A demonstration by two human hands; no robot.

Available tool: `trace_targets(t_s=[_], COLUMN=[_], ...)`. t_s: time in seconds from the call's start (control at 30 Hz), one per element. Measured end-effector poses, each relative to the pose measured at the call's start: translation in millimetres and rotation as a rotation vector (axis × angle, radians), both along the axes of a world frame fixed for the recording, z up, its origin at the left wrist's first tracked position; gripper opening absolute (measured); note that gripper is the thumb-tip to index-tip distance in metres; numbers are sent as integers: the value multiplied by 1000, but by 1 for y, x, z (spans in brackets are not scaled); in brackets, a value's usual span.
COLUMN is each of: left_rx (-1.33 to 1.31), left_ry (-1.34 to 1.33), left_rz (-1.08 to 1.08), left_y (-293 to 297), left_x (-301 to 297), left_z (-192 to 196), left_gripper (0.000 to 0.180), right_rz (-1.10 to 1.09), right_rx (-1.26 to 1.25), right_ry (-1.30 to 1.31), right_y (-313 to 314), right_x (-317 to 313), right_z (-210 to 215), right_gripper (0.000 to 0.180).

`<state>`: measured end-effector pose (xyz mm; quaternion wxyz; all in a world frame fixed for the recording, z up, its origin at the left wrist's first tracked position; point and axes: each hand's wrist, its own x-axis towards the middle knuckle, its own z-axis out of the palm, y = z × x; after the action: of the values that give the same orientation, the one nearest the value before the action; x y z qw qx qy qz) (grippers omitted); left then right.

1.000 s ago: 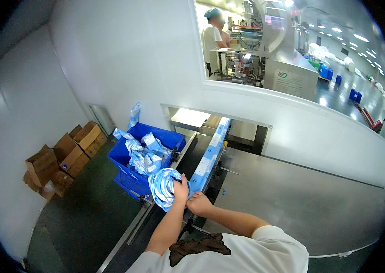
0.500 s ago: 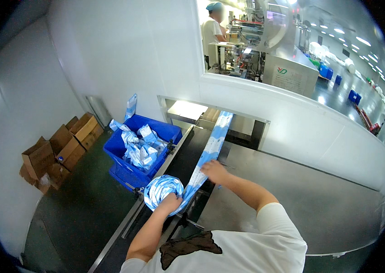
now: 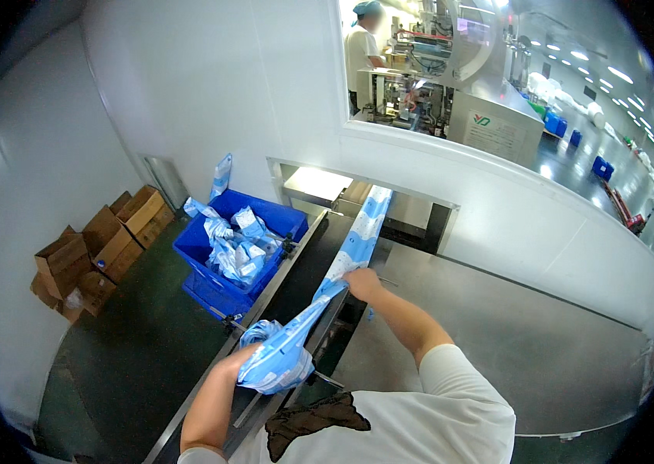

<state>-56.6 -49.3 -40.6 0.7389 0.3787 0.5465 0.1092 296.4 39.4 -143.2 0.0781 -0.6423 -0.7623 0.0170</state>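
Note:
A long blue-and-white strip of packaging film (image 3: 365, 232) runs out of the wall opening and down the dark conveyor (image 3: 296, 271) toward me. My right hand (image 3: 362, 284) is closed on the strip's right edge, where the film bunches and narrows. Its near end is wound into a loose coil (image 3: 276, 367), tipped over and partly draped by the strip. My left hand (image 3: 245, 360) holds the coil from its left side; its fingers are hidden behind the film.
Beside the conveyor on the left, a blue crate (image 3: 187, 247) holds crumpled film. Open cardboard boxes (image 3: 102, 240) stand by the left wall. A steel table (image 3: 497, 332) lies to the right. Behind the window, a person (image 3: 359, 58) stands near a machine (image 3: 420, 69).
The coil has been tipped over and brought slightly nearer to me, with the strip now twisted across it. My left hand has moved left and down; my right hand still grips the strip.

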Motion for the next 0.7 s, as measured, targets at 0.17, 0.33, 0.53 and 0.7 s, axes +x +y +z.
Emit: trace_targets(t_s=[0.17, 0.33, 0.53, 0.7], left_rx=[-82, -83, 219, 215], left_ry=[-519, -1141, -1196, -1289], left_rz=[187, 398, 564, 610], left_y=[-9, -30, -21, 23], left_x=[-9, 28, 59, 64], left_z=[-17, -12, -25, -2], left_gripper=[62, 74, 66, 61], right_rz=[-20, 27, 57, 155], right_rx=[50, 112, -27, 72], right_ry=[130, 206, 220, 152], right_y=[-19, -34, -55, -78], right_x=[-21, -36, -61, -102], right_z=[-3, -11, -13, -2], right_gripper=[23, 23, 24, 21])
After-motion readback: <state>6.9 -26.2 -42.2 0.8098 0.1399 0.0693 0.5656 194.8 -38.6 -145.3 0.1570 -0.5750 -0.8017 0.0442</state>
